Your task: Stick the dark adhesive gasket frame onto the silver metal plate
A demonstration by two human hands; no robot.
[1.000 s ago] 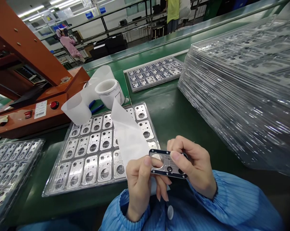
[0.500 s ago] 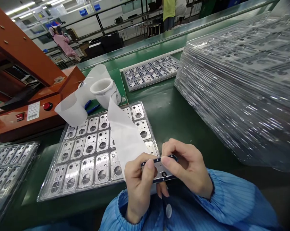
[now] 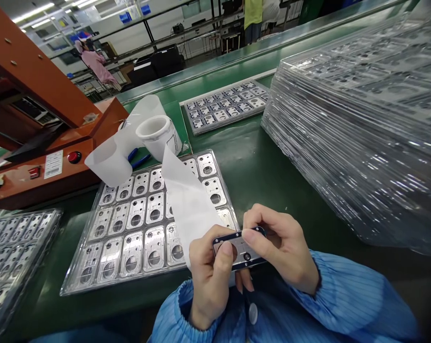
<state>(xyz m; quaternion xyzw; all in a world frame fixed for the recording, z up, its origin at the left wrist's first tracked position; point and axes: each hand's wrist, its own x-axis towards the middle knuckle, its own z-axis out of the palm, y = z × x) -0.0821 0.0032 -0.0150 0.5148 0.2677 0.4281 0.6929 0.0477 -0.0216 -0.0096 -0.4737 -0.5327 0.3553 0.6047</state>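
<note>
A small rectangular plate (image 3: 241, 248) with a dark blue edge and round holes is held between my two hands. My left hand (image 3: 211, 271) grips its left end, the thumb over the large hole. At the right end my right hand (image 3: 281, 247) pinches the upper edge with thumb and fingers. A strip of white film (image 3: 190, 200) runs from a roll (image 3: 158, 136) down to my left hand. Beneath the film lies a clear tray (image 3: 72, 281) of silver metal plates.
Tall stacked clear trays (image 3: 329, 143) stand on the right. An orange machine (image 3: 108, 116) with a red button is at the left, near blue-handled pliers (image 3: 141, 161). Another tray of plates (image 3: 224, 104) lies farther back, one more (image 3: 18, 252) at left. A person in pink (image 3: 96, 65) is in the background.
My left thumb has shifted down slightly over the plate's large hole. The whole view has moved a little; both hands still hold the plate.
</note>
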